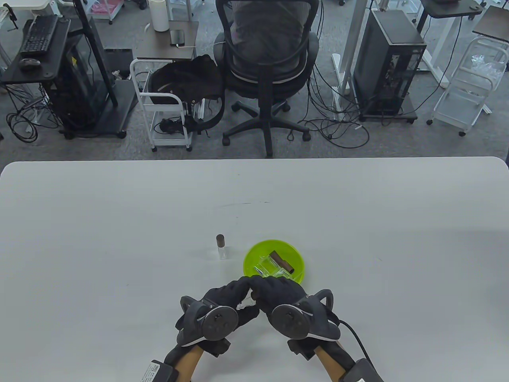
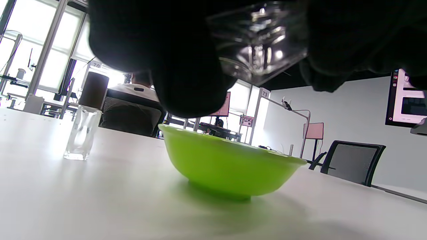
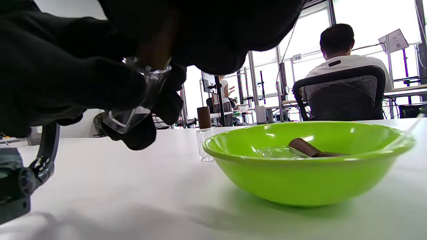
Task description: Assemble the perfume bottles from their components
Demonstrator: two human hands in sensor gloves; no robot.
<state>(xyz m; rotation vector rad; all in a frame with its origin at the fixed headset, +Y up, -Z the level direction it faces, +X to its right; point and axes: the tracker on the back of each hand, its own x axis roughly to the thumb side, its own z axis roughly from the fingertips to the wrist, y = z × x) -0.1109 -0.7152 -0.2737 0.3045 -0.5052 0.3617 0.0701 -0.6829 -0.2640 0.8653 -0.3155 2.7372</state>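
Observation:
My left hand (image 1: 234,290) grips a clear glass bottle (image 2: 257,43) low over the table, just in front of the green bowl (image 1: 251,254). My right hand (image 1: 264,287) meets it from the right and pinches a brown cap (image 3: 156,50) at the bottle's top (image 3: 133,110). In the table view the hands hide most of the bottle. One assembled bottle with a brown cap (image 1: 222,246) stands upright to the left of the bowl. Inside the bowl lie another brown cap (image 1: 281,262) and clear glass parts (image 1: 267,267).
The bowl shows close ahead in both wrist views (image 2: 227,170) (image 3: 310,173). The assembled bottle stands beyond it (image 2: 85,123) (image 3: 204,133). The white table (image 1: 119,238) stretches wide on both sides. An office chair with a seated person (image 1: 270,47) is beyond the far edge.

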